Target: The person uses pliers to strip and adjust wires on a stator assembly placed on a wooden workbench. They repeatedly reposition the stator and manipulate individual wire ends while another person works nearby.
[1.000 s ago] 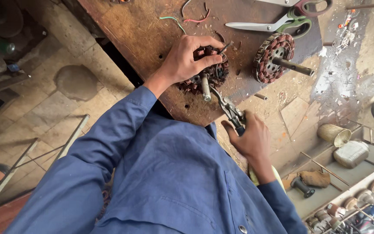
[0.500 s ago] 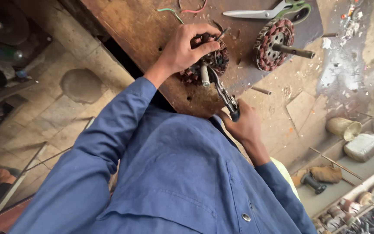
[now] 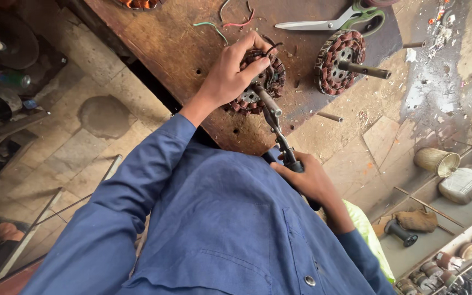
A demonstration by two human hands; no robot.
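My left hand clamped the heavy, stiff stator by its rim, right hand at five o'clock fisted around the pliers, clear of fragile windings.

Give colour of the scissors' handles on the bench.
Green, on the scissors at the bench's far edge; head view, the only one.

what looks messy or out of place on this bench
Loose snipped wire pieces lie scattered on the wooden bench above the left hand, and the second wound stator leans tilted on its shaft near the bench edge.
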